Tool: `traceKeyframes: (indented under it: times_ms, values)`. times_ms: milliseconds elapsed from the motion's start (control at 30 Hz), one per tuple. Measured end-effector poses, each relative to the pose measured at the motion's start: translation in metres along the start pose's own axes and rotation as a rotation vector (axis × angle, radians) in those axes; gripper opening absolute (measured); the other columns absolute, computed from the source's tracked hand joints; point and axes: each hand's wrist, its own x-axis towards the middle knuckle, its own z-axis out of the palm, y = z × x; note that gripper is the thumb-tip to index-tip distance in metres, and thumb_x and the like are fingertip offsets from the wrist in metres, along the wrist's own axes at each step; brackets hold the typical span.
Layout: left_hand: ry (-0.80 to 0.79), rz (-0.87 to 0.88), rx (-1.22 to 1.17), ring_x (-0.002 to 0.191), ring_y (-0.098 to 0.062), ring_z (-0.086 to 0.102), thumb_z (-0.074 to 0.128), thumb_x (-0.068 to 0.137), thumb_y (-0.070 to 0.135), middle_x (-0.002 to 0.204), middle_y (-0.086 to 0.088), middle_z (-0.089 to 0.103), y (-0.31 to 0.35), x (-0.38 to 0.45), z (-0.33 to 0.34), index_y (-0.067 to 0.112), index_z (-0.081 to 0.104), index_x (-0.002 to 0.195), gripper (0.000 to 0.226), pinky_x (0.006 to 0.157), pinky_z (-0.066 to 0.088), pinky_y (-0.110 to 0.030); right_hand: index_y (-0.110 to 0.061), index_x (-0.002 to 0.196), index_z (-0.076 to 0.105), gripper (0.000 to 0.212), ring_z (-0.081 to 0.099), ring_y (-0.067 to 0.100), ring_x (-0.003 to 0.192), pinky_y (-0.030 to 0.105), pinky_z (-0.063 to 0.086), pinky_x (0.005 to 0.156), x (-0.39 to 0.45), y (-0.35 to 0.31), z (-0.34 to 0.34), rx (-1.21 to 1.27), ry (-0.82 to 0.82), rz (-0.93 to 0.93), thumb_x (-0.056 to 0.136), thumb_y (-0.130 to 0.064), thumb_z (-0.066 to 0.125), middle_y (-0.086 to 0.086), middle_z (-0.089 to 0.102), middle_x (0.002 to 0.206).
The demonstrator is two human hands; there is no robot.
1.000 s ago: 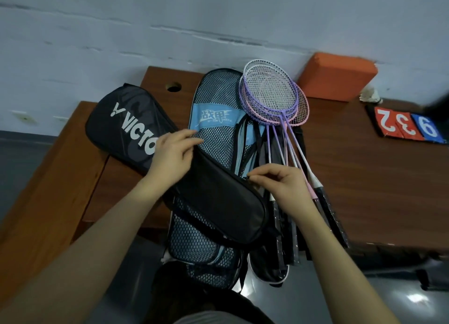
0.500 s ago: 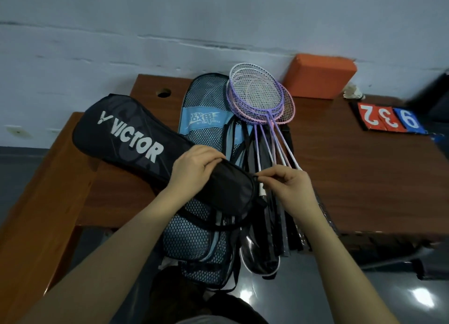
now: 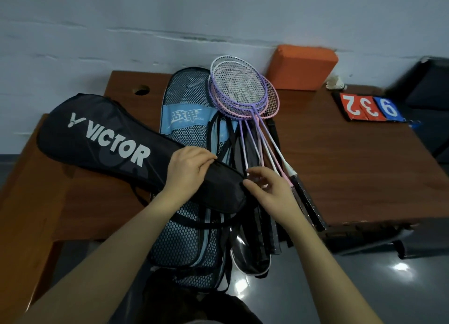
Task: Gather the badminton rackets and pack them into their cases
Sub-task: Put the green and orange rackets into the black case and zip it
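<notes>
Left hand (image 3: 188,169) curled over narrow end of black Victor case (image 3: 116,151), gripping fabric. Right hand (image 3: 269,192) at case's tip, thumb on end, fingers loosely spread, touching rather than clamping. Case lying diagonal across wooden table (image 3: 352,177), zipped or not: cannot tell. Beneath it blue mesh case (image 3: 184,112), contents unclear. Purple, pink, white rackets (image 3: 240,87) stacked loose atop cases, heads toward wall, handles near right hand. Orange block (image 3: 301,67) and number cards (image 3: 369,107) beyond.
</notes>
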Motion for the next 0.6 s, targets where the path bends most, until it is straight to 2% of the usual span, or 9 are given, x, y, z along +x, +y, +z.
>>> traceKeyframes:
  times_ms: [33, 100, 200, 300, 367, 433, 600]
  values:
    - [-0.004, 0.005, -0.006, 0.088, -0.012, 0.057, 0.051, 0.085, 0.027, 0.088, 0.003, 0.07, -0.001, -0.001, 0.001, 0.015, 0.073, 0.089, 0.025, 0.082, 0.034, -0.022, -0.021, 0.112, 0.061, 0.028, 0.058, 0.007, 0.087, 0.023, 0.048, 0.078, 0.008, -0.003, 0.005, -0.037, -0.014, 0.001, 0.085, -0.029, 0.066, -0.008, 0.063, 0.096]
    - [-0.049, 0.007, -0.02, 0.09, -0.01, 0.054, 0.049, 0.086, 0.029, 0.09, 0.005, 0.069, -0.003, -0.003, 0.004, 0.018, 0.072, 0.089, 0.026, 0.083, 0.037, -0.029, -0.024, 0.118, 0.059, 0.037, 0.059, 0.011, 0.088, 0.026, 0.049, 0.079, 0.024, -0.007, 0.018, -0.139, -0.051, 0.0, 0.083, -0.032, 0.068, -0.007, 0.064, 0.096]
    - [-0.115, -0.052, -0.05, 0.09, -0.018, 0.057, 0.056, 0.085, 0.024, 0.092, 0.001, 0.064, -0.014, -0.011, 0.006, 0.014, 0.071, 0.09, 0.019, 0.078, 0.047, -0.039, -0.027, 0.121, 0.055, 0.037, 0.061, 0.016, 0.089, 0.035, 0.051, 0.078, 0.04, -0.003, 0.037, -0.295, -0.156, 0.03, 0.085, -0.027, 0.065, -0.005, 0.063, 0.089]
    - [-0.11, -0.291, 0.06, 0.1, -0.029, 0.052, 0.061, 0.084, 0.024, 0.103, -0.009, 0.058, -0.036, -0.028, 0.003, 0.01, 0.066, 0.103, 0.024, 0.085, 0.045, -0.047, -0.025, 0.12, 0.055, 0.031, 0.061, 0.022, 0.096, 0.039, 0.05, 0.081, 0.04, 0.018, 0.053, -0.39, -0.226, 0.057, 0.09, -0.023, 0.058, 0.001, 0.066, 0.099]
    - [-0.129, -0.498, 0.172, 0.108, -0.038, 0.047, 0.066, 0.081, 0.028, 0.114, -0.018, 0.052, -0.051, -0.045, -0.004, 0.006, 0.06, 0.113, 0.039, 0.089, 0.04, -0.051, -0.023, 0.119, 0.056, 0.028, 0.06, 0.026, 0.1, 0.04, 0.047, 0.086, 0.038, 0.031, 0.065, -0.505, -0.23, 0.023, 0.091, -0.023, 0.052, 0.003, 0.065, 0.107]
    - [-0.167, -0.617, 0.25, 0.113, -0.043, 0.042, 0.068, 0.079, 0.033, 0.123, -0.024, 0.047, -0.061, -0.061, -0.01, 0.004, 0.053, 0.121, 0.053, 0.09, 0.037, -0.054, -0.022, 0.12, 0.056, 0.028, 0.059, 0.026, 0.102, 0.039, 0.041, 0.088, 0.042, 0.034, 0.077, -0.561, -0.2, -0.008, 0.093, -0.025, 0.049, 0.002, 0.062, 0.109]
    - [-0.212, -0.829, 0.298, 0.126, -0.039, 0.029, 0.059, 0.082, 0.047, 0.141, -0.021, 0.025, -0.078, -0.07, -0.017, 0.011, 0.034, 0.136, 0.069, 0.103, 0.027, -0.052, -0.022, 0.132, 0.046, 0.039, 0.056, 0.028, 0.106, 0.041, 0.038, 0.089, 0.069, 0.013, 0.112, -0.592, -0.2, -0.124, 0.094, -0.028, 0.048, 0.005, 0.058, 0.115]
